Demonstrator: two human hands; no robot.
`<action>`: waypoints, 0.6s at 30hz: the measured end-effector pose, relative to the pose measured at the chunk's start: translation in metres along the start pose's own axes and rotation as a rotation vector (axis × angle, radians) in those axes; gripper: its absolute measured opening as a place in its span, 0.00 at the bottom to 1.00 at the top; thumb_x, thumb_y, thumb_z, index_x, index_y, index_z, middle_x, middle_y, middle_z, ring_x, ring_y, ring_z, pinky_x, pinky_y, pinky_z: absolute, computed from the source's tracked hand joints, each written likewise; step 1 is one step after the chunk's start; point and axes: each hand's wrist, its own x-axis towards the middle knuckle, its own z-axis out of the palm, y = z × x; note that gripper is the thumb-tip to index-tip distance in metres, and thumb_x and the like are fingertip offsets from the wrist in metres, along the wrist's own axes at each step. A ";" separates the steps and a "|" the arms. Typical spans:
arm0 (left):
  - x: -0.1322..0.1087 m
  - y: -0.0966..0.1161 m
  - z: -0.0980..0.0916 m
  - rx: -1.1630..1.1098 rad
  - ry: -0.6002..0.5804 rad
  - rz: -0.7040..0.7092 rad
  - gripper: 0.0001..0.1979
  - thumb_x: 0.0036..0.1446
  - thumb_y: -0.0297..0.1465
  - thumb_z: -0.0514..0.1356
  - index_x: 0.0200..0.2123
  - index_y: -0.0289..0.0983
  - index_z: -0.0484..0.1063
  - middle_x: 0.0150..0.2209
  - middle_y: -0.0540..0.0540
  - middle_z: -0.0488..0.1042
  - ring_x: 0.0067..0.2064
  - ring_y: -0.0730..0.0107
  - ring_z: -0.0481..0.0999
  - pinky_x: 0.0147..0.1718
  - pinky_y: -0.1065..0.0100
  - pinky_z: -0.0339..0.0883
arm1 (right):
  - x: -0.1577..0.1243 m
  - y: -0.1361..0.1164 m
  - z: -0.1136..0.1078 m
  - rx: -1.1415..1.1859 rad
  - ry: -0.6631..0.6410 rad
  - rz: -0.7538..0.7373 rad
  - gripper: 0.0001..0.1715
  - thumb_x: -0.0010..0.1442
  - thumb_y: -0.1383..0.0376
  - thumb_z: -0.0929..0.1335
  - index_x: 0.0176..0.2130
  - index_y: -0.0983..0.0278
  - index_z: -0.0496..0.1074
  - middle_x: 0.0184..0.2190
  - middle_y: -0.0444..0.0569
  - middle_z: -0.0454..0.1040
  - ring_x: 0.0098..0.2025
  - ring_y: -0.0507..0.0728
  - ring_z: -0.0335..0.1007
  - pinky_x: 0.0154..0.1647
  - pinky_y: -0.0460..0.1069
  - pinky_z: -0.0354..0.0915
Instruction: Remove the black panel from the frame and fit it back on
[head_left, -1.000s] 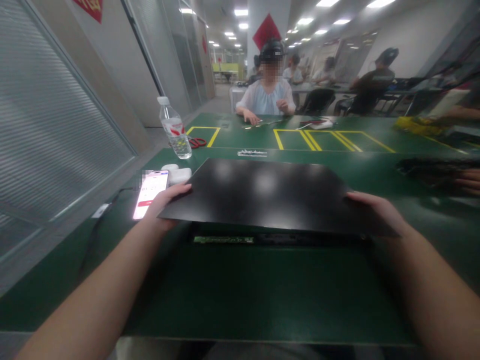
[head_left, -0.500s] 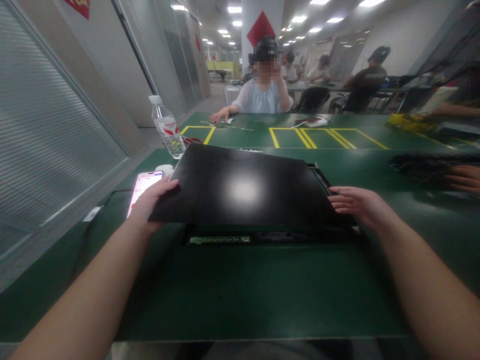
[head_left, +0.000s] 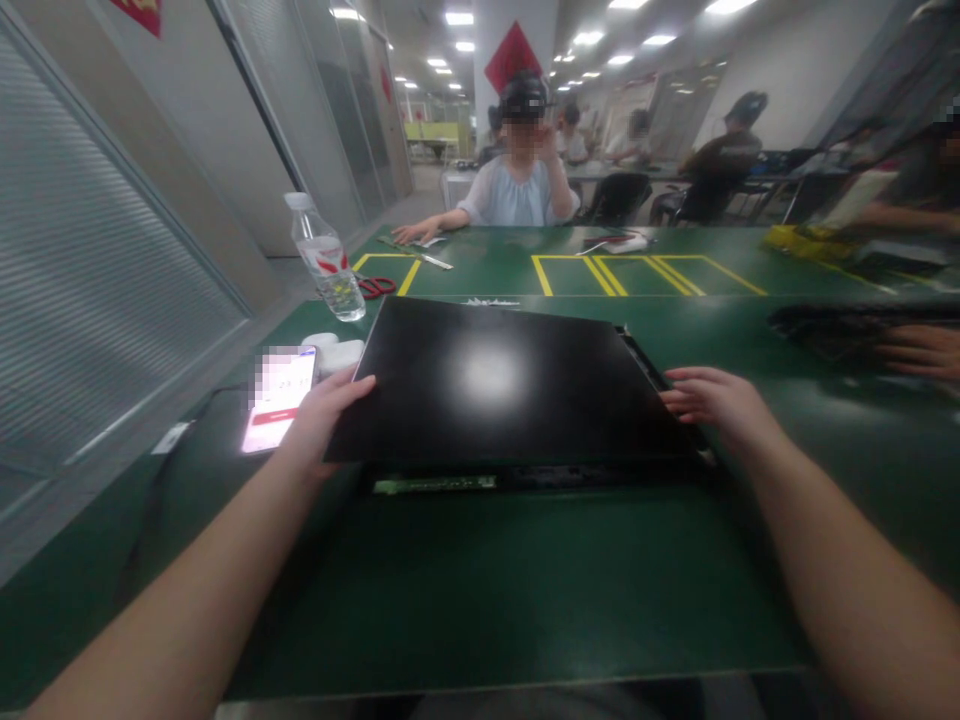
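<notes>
A glossy black screen panel (head_left: pixel 420 400) is held over a black frame (head_left: pixel 577 478), its left side raised and a bright light reflected in it. My left hand (head_left: pixel 321 415) grips the panel's left edge, thumb on top and the other fingers hidden below. At the right edge, my right hand (head_left: pixel 724 405) has its fingers closed against the panel's side, beside the frame's right rail. Below the panel's near edge a green circuit board strip (head_left: pixel 435 485) shows in the frame.
Left of the panel are a lit phone (head_left: pixel 279 400), a white case (head_left: pixel 341 355) and a water bottle (head_left: pixel 328 262). Red-handled scissors (head_left: pixel 377 288) lie behind. Yellow tape (head_left: pixel 570 258) marks the green table (head_left: pixel 510 590). A person (head_left: pixel 517 185) sits opposite; another person's hand (head_left: pixel 922 350) is at the right.
My left hand has moved right and slightly down with the panel's left end, so the panel lies closer over the frame. More of the phone shows. My right hand stays at the right edge.
</notes>
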 end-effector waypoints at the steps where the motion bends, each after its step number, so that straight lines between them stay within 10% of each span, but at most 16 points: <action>1: 0.000 -0.002 0.002 -0.009 0.001 -0.005 0.22 0.47 0.26 0.70 0.48 0.35 0.78 0.38 0.45 0.85 0.38 0.58 0.84 0.33 0.69 0.78 | 0.000 0.000 0.000 -0.013 0.010 0.004 0.08 0.54 0.72 0.68 0.36 0.64 0.74 0.24 0.50 0.79 0.24 0.54 0.75 0.22 0.44 0.66; 18: 0.001 -0.010 0.009 0.141 0.006 -0.080 0.19 0.52 0.27 0.66 0.49 0.40 0.79 0.40 0.41 0.84 0.38 0.55 0.85 0.27 0.66 0.76 | 0.007 0.012 -0.004 -0.121 0.059 -0.110 0.10 0.51 0.71 0.68 0.33 0.60 0.77 0.23 0.48 0.77 0.24 0.55 0.72 0.24 0.48 0.64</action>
